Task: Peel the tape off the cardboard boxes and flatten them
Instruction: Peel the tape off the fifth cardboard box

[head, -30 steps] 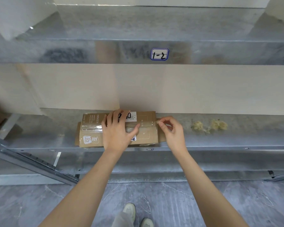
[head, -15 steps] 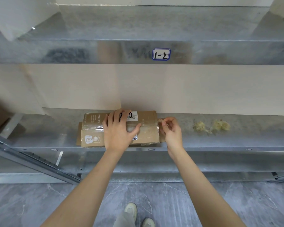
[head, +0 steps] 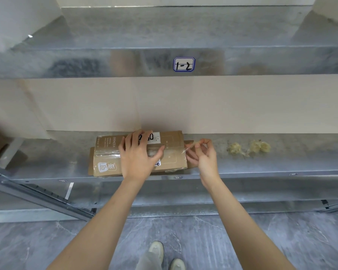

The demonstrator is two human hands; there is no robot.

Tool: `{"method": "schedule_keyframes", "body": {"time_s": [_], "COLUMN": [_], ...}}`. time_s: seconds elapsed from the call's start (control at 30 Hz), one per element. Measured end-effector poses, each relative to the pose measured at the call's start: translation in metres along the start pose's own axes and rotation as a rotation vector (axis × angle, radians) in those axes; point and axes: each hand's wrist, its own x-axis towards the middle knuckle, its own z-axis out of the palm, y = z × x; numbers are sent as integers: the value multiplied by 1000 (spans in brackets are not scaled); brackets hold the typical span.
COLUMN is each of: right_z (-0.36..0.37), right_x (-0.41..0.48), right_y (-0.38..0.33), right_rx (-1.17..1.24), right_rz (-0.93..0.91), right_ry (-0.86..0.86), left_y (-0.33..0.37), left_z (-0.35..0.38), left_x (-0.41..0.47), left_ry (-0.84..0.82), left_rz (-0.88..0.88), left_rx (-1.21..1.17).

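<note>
A brown cardboard box (head: pixel 107 152) lies on the metal shelf (head: pixel 281 164), with clear tape along its top seam and a white label near its back edge. My left hand (head: pixel 139 152) presses flat on the middle of the box, fingers spread. At the box's right end my right hand (head: pixel 202 152) pinches a strip of clear tape (head: pixel 187 148) between thumb and fingers, and the strip is lifted off the cardboard there. A flap sticks out at each end of the box.
Two crumpled wads of peeled tape (head: pixel 248 148) lie on the shelf to the right. An upper shelf (head: pixel 125 63) carries a tag (head: pixel 184 64) reading 1-2. A slanted metal rail (head: pixel 37 195) runs at lower left. My shoes (head: pixel 164 256) stand on grey floor.
My right hand has shifted right and up from the box's end, drawing the clear tape strip away from the cardboard. My left hand stays pressed on the box.
</note>
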Motion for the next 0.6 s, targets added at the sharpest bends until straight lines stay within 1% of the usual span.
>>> {"method": "schedule_keyframes", "body": {"time_s": [0.27,0.37,0.47,0.6], "right_z": [4,0,-3,-10], "right_x": [9,7,8,8], "right_y": [-3,-4,-5,-7], "right_rx": [-415,-414,-463,-555], "right_rz": [-169,-162,-166,-193], "right_ry": [-3,-34,-62,-166], "left_y": [-1,0,-1,0], "left_z": [1,2,3,3], "left_x": [1,2,3,4], "left_ry": [-23,-26,-28,-18], "left_rz": [-2,-4,-3,-3], "left_rx": [5,-3,0,3]}}
